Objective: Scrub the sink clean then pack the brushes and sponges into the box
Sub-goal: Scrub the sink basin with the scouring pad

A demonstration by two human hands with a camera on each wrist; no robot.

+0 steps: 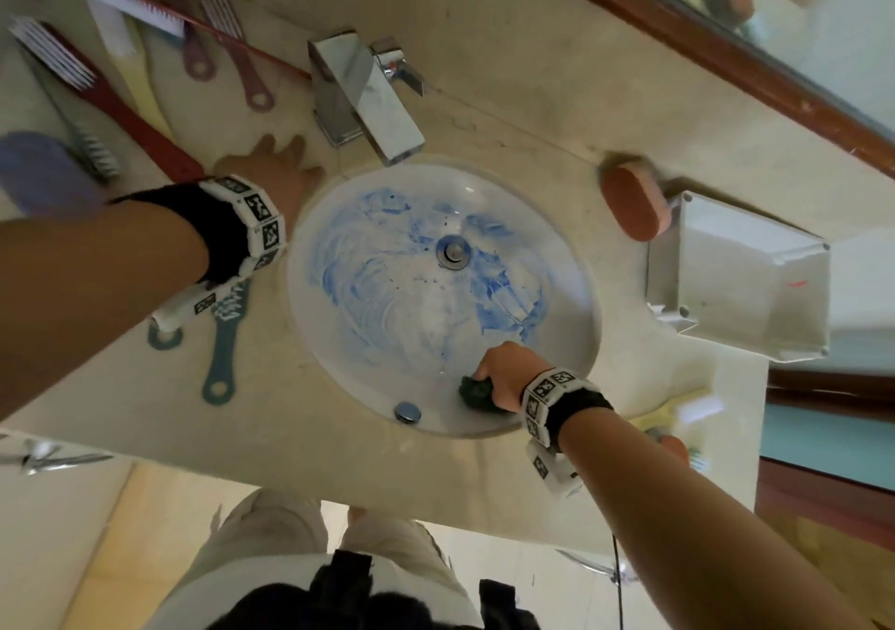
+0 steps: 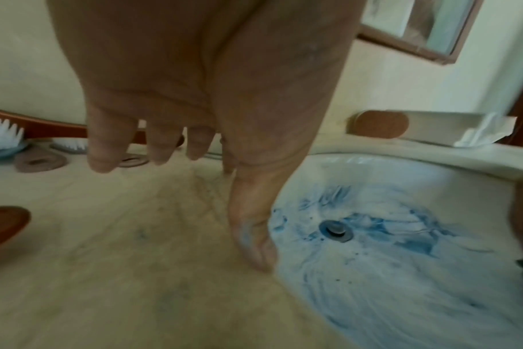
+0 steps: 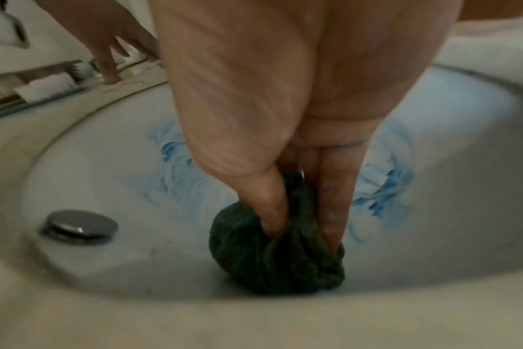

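The white oval sink [image 1: 339, 373] is smeared with blue cleaner around its drain [image 1: 453, 251]. My right hand [image 1: 484, 380] reaches into the near side of the basin and grips a dark green scrub pad [image 1: 477, 393], pressing it on the sink wall. In the right wrist view the thumb and fingers of the right hand [image 3: 302, 233] dig into the scrub pad [image 3: 272, 266]. My left hand [image 1: 285, 155] lies flat with spread fingers on the countertop, left of the faucet [image 1: 358, 92], holding nothing. In the left wrist view the left hand [image 2: 239, 141] hangs straight-fingered beside the sink [image 2: 403, 295].
A white plastic box [image 1: 755, 252] stands right of the sink with an orange sponge [image 1: 634, 203] against it. Several long-handled brushes [image 1: 126, 111] and a purple sponge [image 1: 38, 169] lie at the left. Teal brushes [image 1: 223, 353] lie under my left wrist. More sponges [image 1: 678, 440] sit at the near right.
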